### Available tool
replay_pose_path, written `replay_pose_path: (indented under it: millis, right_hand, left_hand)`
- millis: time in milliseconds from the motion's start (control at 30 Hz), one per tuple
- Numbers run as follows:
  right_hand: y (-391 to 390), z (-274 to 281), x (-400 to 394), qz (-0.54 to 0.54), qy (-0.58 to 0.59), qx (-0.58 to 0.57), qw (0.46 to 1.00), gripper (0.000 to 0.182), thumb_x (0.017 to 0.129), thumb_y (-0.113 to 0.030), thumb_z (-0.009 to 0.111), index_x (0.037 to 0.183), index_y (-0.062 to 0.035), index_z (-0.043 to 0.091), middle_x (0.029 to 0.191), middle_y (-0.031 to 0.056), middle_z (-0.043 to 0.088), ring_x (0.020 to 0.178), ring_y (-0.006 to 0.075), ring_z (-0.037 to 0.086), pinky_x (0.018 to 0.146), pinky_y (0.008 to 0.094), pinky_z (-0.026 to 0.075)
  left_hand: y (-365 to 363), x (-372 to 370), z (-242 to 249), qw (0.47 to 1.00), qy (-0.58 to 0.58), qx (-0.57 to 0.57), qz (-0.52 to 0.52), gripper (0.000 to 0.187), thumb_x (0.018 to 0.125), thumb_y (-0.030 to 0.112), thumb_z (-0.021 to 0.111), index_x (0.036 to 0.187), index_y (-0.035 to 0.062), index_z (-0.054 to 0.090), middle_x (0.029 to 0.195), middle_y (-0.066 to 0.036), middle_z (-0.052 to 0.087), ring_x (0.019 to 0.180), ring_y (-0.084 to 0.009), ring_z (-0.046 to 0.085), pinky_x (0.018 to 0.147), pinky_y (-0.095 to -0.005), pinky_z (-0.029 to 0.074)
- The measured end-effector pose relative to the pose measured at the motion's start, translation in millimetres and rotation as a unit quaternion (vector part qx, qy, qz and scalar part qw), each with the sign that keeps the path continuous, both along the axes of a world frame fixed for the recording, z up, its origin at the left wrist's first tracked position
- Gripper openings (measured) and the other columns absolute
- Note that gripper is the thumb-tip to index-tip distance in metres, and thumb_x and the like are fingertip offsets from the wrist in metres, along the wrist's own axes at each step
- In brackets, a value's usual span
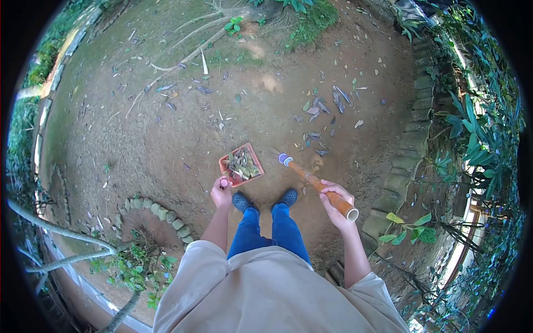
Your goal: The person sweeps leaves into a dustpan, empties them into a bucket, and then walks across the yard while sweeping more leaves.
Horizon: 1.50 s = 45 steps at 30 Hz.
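Observation:
My left hand [221,194] is closed around the handle of a red dustpan [261,168], which holds a heap of dry leaves [242,164]. In my right hand [337,204] is a broom [308,176] with a thick, bamboo-like handle, its open end toward me. A purple and white binding [285,159] wraps the broom's lower end, and thin bristles reach left toward the dustpan's right side. Both tools are just ahead of my shoes [287,197]. Fallen leaves [316,107] lie scattered on the soil beyond the broom.
Exposed roots [191,54] and a tree base are at the top. Stones [161,212] ring a plant at the lower left, near bare branches [66,230]. A stone edging [411,150] and dense plants [480,133] run along the right.

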State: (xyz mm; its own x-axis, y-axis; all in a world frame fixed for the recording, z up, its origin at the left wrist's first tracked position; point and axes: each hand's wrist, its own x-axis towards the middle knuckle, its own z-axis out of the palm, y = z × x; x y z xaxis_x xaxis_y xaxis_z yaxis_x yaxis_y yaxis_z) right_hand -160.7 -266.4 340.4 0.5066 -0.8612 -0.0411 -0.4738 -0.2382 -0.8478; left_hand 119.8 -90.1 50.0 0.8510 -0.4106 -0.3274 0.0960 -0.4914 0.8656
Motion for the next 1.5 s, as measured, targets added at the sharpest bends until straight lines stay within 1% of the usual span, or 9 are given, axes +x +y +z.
replay_pose_path:
  millis: [167, 267, 367, 467, 800, 1000, 1133, 1333, 1500]
  right_hand:
    - [-0.1, 3.8, -17.6, -0.058, 0.014, -0.010, 0.998, 0.014, 0.081, 0.006, 0.069, 0.093, -0.0011, 0.067, 0.115, 0.0184, 0.070, 0.112, 0.0272, 0.066, 0.098, 0.0368, 0.050]
    - [7.1, -1.3, -33.0, -0.082, 0.016, -0.032, 0.996, 0.014, 0.080, 0.002, 0.070, 0.093, -0.0009, 0.068, 0.114, 0.0196, 0.070, 0.109, 0.0296, 0.068, 0.096, 0.0374, 0.051]
    - [20.8, -2.3, -52.9, -0.127, 0.040, -0.044, 0.990, 0.014, 0.080, 0.001, 0.071, 0.094, -0.0009, 0.068, 0.113, 0.0201, 0.070, 0.108, 0.0307, 0.068, 0.095, 0.0378, 0.051]
    - [37.4, -5.5, -77.9, -0.187, 0.060, -0.042, 0.980, 0.014, 0.080, 0.000, 0.072, 0.094, -0.0008, 0.068, 0.112, 0.0199, 0.070, 0.108, 0.0302, 0.069, 0.095, 0.0377, 0.052]
    - [87.3, -32.7, -163.3, -0.311, 0.092, -0.014, 0.946, 0.012, 0.081, -0.002, 0.072, 0.093, -0.0004, 0.068, 0.108, 0.0180, 0.072, 0.105, 0.0278, 0.070, 0.093, 0.0360, 0.052]
    - [112.4, -42.2, -196.2, -0.336, 0.102, -0.029, 0.936, 0.012, 0.081, -0.003, 0.072, 0.091, -0.0015, 0.068, 0.106, 0.0179, 0.071, 0.101, 0.0301, 0.070, 0.090, 0.0369, 0.054]
    - [134.7, -58.6, -200.1, -0.290, 0.118, -0.079, 0.946, 0.011, 0.079, -0.003, 0.074, 0.088, -0.0027, 0.067, 0.103, 0.0184, 0.071, 0.099, 0.0333, 0.070, 0.086, 0.0397, 0.056]
    - [165.9, -56.4, -216.0, -0.291, 0.037, -0.015, 0.956, 0.011, 0.080, -0.001, 0.074, 0.088, -0.0013, 0.066, 0.104, 0.0188, 0.071, 0.101, 0.0294, 0.071, 0.089, 0.0371, 0.055]
    - [195.1, -22.9, -247.1, -0.326, -0.032, 0.007, 0.945, 0.010, 0.082, 0.003, 0.070, 0.090, -0.0012, 0.066, 0.109, 0.0171, 0.071, 0.106, 0.0268, 0.069, 0.094, 0.0361, 0.051]
  left_hand:
    - [-3.6, -9.5, -4.8, 0.999, 0.025, -0.038, -0.006, 0.031, 0.078, 0.000, 0.078, 0.108, 0.0049, 0.069, 0.097, -0.010, 0.072, 0.087, -0.0165, 0.067, 0.083, -0.0321, 0.054]
    - [-13.8, -18.8, 20.0, 0.999, 0.028, -0.032, -0.033, 0.031, 0.078, -0.001, 0.078, 0.107, 0.0049, 0.069, 0.098, -0.009, 0.072, 0.088, -0.0164, 0.067, 0.083, -0.0322, 0.054]
    - [-13.5, -27.7, -25.2, 0.995, 0.037, -0.073, -0.059, 0.032, 0.078, -0.002, 0.078, 0.107, 0.0047, 0.070, 0.099, -0.009, 0.072, 0.089, -0.0165, 0.067, 0.084, -0.0321, 0.054]
    - [-25.8, -38.1, -4.3, 0.992, 0.000, -0.036, -0.121, 0.033, 0.077, -0.002, 0.078, 0.108, 0.0053, 0.070, 0.100, -0.009, 0.072, 0.092, -0.0168, 0.067, 0.086, -0.0320, 0.053]
    - [-33.5, -102.4, 8.5, 0.975, 0.027, -0.044, -0.215, 0.032, 0.079, -0.004, 0.076, 0.109, 0.0034, 0.068, 0.103, -0.009, 0.071, 0.097, -0.0177, 0.067, 0.088, -0.0324, 0.053]
    - [-28.0, -142.9, -16.7, 0.964, 0.040, -0.055, -0.259, 0.033, 0.079, -0.005, 0.075, 0.110, 0.0030, 0.068, 0.102, -0.009, 0.071, 0.095, -0.0167, 0.068, 0.088, -0.0309, 0.053]
    - [-28.8, -164.7, -34.1, 0.956, 0.050, -0.086, -0.276, 0.032, 0.078, -0.004, 0.076, 0.108, 0.0024, 0.068, 0.097, -0.007, 0.070, 0.090, -0.0145, 0.067, 0.085, -0.0297, 0.054]
    - [-15.4, -185.3, -75.0, 0.960, 0.041, -0.090, -0.263, 0.032, 0.077, -0.002, 0.077, 0.107, 0.0040, 0.069, 0.097, -0.008, 0.071, 0.090, -0.0166, 0.067, 0.086, -0.0321, 0.054]
    - [-14.6, -196.3, -43.9, 0.962, 0.002, -0.070, -0.263, 0.033, 0.076, -0.001, 0.078, 0.108, 0.0049, 0.069, 0.097, -0.009, 0.072, 0.091, -0.0183, 0.067, 0.086, -0.0338, 0.054]
